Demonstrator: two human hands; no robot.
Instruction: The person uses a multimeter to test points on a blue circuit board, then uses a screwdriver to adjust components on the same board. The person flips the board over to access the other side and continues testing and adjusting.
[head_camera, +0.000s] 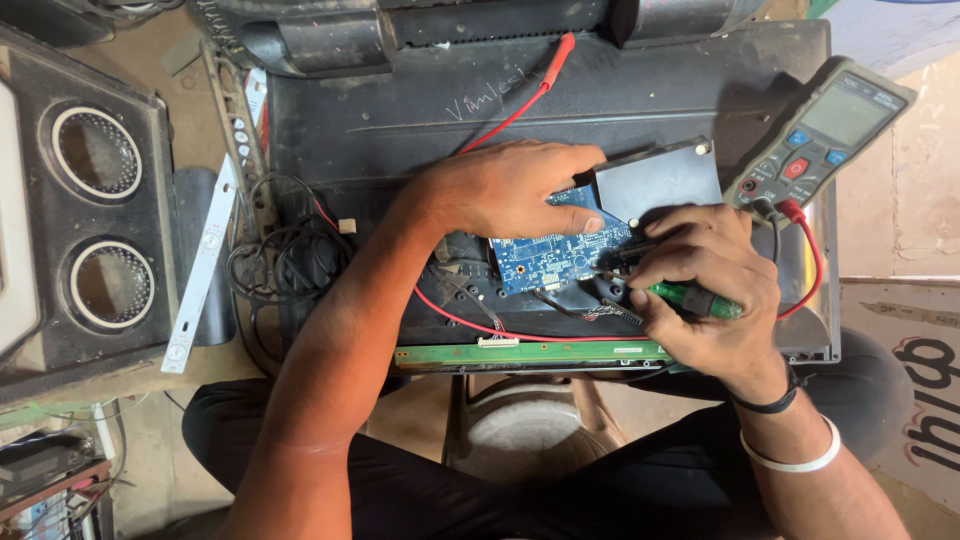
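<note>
My left hand lies flat on a blue circuit board, pressing its upper edge, beside a black metal plate. My right hand grips a green-handled tool with its tip at the board's right edge. The board rests on the black back panel of a flat screen. A long green strip board runs along the panel's near edge.
A grey multimeter lies at the right with red lead wires crossing the panel. A speaker box stands at the left, beside a white LED strip and tangled black cables. A stool sits below.
</note>
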